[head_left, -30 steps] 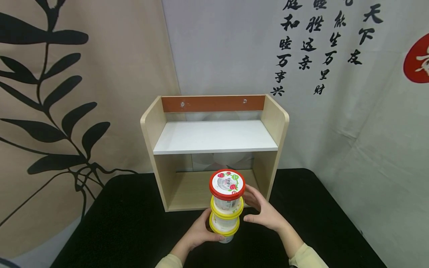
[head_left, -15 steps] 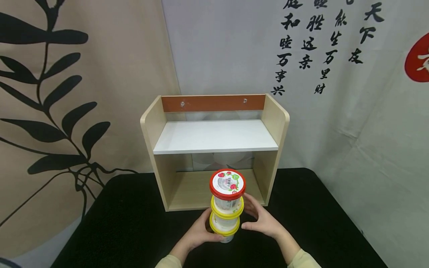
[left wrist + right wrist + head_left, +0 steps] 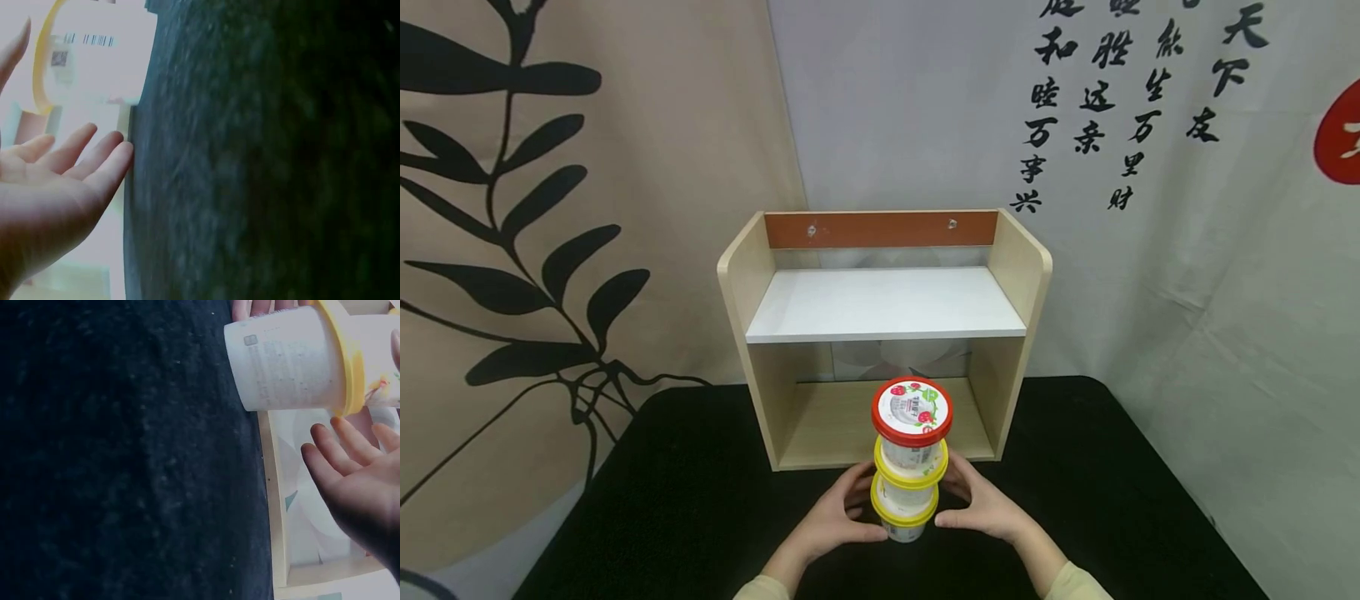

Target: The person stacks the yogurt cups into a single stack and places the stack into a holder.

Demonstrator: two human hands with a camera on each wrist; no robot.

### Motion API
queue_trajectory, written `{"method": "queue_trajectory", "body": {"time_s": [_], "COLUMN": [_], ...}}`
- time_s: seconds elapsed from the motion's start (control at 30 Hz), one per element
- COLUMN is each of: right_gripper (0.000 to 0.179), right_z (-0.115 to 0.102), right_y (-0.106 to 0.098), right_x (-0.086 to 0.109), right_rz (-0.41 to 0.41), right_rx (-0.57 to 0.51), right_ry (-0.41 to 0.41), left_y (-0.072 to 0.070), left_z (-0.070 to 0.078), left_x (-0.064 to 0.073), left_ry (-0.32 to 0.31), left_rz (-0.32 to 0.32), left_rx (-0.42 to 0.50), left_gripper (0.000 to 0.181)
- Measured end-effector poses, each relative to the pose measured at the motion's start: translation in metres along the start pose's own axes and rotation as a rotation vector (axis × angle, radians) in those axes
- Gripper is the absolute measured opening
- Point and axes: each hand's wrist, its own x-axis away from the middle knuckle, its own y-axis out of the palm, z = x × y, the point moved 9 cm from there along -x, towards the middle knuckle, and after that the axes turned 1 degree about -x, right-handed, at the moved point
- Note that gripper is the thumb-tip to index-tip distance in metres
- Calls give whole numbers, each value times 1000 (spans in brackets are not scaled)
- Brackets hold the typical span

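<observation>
Left hand has eased outward from the tub stack. It and right hand show released fingers. Probably light, stiff; grip lowest tub

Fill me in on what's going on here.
A person has their left hand and right hand on either side of an upright stack of three lidded tubs. The top tub has a red lid; the two below have yellow ones. The stack stands on a black-covered table, in front of a small shelf unit. The fingers of both hands are loosely open rather than wrapped around the tubs; whether any fingertip touches them is hard to tell.
</observation>
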Motion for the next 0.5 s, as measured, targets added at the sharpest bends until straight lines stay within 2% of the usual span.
{"method": "queue_trajectory", "body": {"time_s": [0.17, 0.5], "right_gripper": [97, 89], "right_z": [2, 15], "right_y": [4, 12], "right_x": [-1, -6], "right_rz": [-10, -67], "right_rx": [-14, -33], "right_ry": [19, 43], "left_y": [-10, -29], "left_z": [2, 2], "left_x": [6, 14], "left_ry": [-11, 5], "left_rz": [10, 55], "left_rx": [-29, -41], "left_gripper": [97, 96]}}
